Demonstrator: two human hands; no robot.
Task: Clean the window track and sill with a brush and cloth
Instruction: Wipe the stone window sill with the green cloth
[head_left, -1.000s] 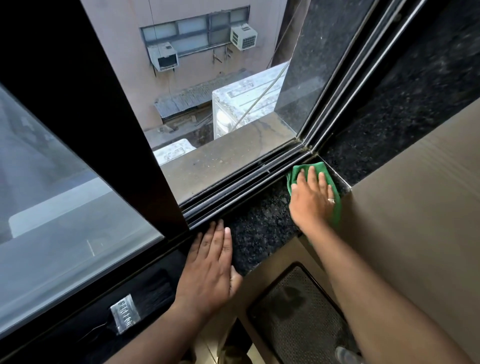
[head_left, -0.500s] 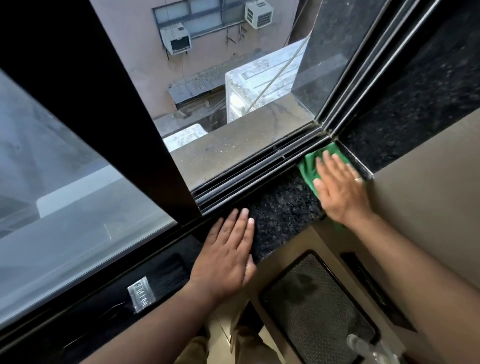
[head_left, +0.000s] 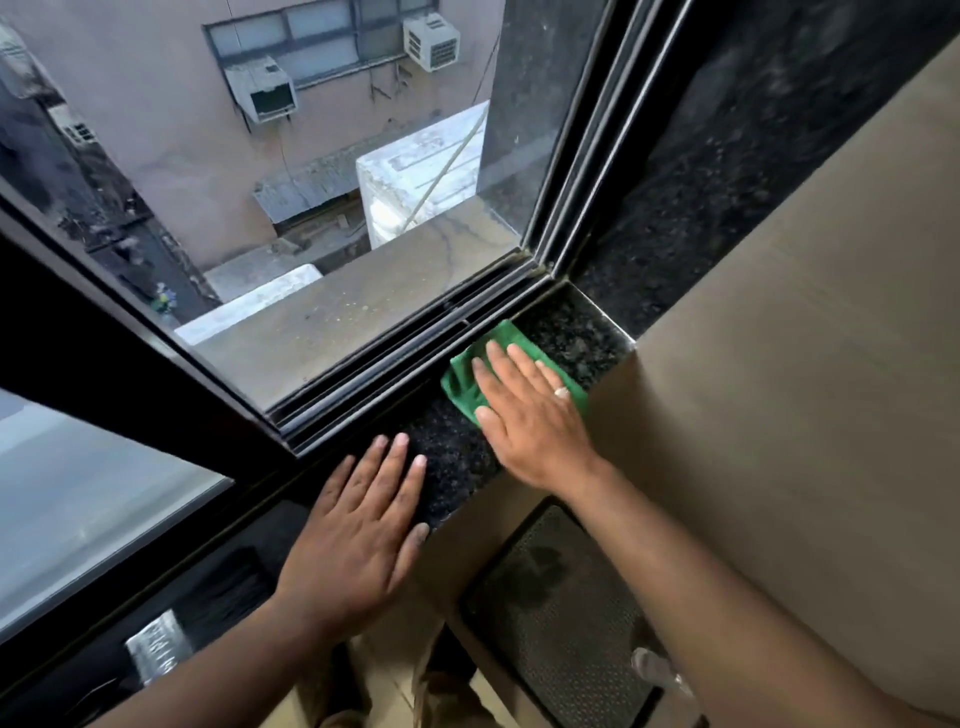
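Both hands lie flat, fingers spread: your right hand (head_left: 535, 415) presses the green microfibre cloth (head_left: 467, 382) onto the speckled black granite sill (head_left: 576, 332); your left hand (head_left: 358, 540) braces empty. Wipe steadily along it.

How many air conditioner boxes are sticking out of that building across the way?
2: one air conditioner below the windows' left end, another air conditioner further right. More may be hidden beyond the frame.
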